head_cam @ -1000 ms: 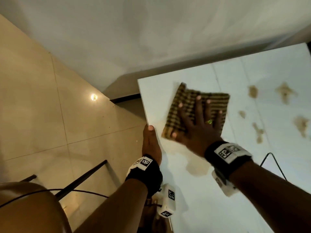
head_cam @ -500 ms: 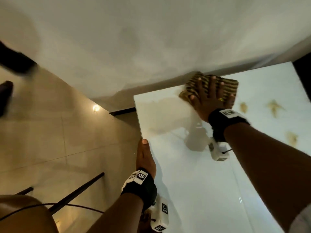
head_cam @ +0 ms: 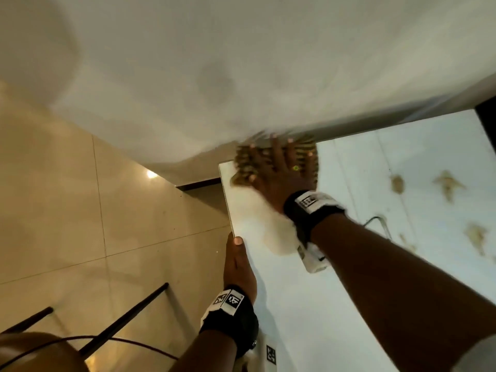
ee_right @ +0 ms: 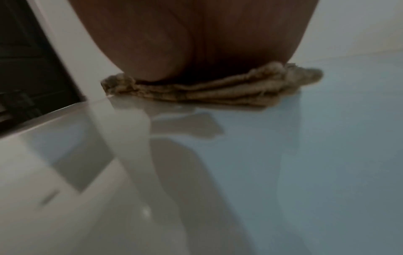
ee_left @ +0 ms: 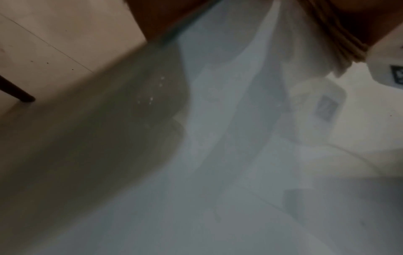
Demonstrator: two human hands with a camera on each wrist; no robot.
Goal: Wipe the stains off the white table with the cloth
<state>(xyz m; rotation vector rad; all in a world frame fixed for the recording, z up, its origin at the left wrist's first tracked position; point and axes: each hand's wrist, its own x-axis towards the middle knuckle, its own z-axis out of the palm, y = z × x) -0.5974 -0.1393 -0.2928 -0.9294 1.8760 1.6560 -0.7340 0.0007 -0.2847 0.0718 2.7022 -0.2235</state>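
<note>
So, my right hand point(head_cam: 279, 173) presses the folded cloth point(head_cam: 306, 150) flat, fingers point(head_cam: 273, 146) spread, at the worktop's point(head_cam: 308, 304) far left corner. My left hand point(head_cam: 237, 264) grips its left edge. This side looks clean; several brown stains point(head_cam: 448, 183) on the right remain unwiped.

Bare table point(head_cam: 295, 304) lies open toward the stains point(head_cam: 397, 183); the wall point(head_cam: 241, 63) stands just behind its far edge.

1. Beige tiled floor point(head_cam: 67, 210), glossy; bright lamp glare point(head_cam: 151, 173) on one tile.
2. White wall point(head_cam: 241, 63) behind; dark skirting strip point(head_cam: 198, 183) at its foot.
3. Two dark slanted rods point(head_cam: 126, 316) lower left; thin dark cable point(head_cam: 134, 343) crossing the longer one.
</note>
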